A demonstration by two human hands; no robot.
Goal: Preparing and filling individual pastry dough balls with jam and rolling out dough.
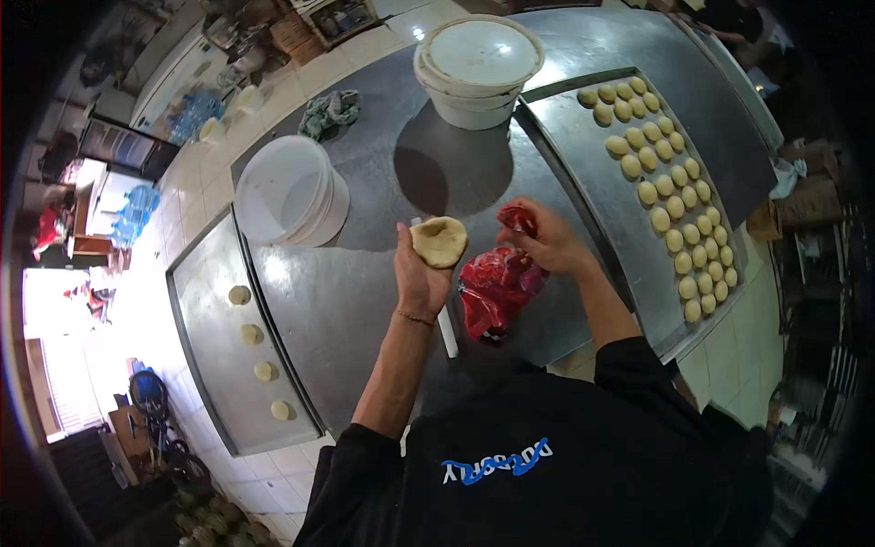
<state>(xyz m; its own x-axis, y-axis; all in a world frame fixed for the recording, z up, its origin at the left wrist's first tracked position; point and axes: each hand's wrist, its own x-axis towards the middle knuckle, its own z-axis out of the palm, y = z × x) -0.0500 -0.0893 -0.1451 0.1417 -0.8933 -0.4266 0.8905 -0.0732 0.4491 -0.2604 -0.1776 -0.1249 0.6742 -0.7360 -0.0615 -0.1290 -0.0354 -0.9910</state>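
There is one view only. The camera sits on the person's head and looks steeply down over the chest onto the metal table (383, 301). The forearms enter from the lower edge, and the left hand (419, 273) and the right hand (547, 242) are close, near the centre. The lens is a wide fisheye, so the table edges bend and the room curls around the rim.

I see a steel tabletop (365, 301) on a pale tiled floor (196, 178). At nine o'clock bright daylight comes in through a doorway (55, 310). At ten o'clock stand blue water bottles (137, 210).
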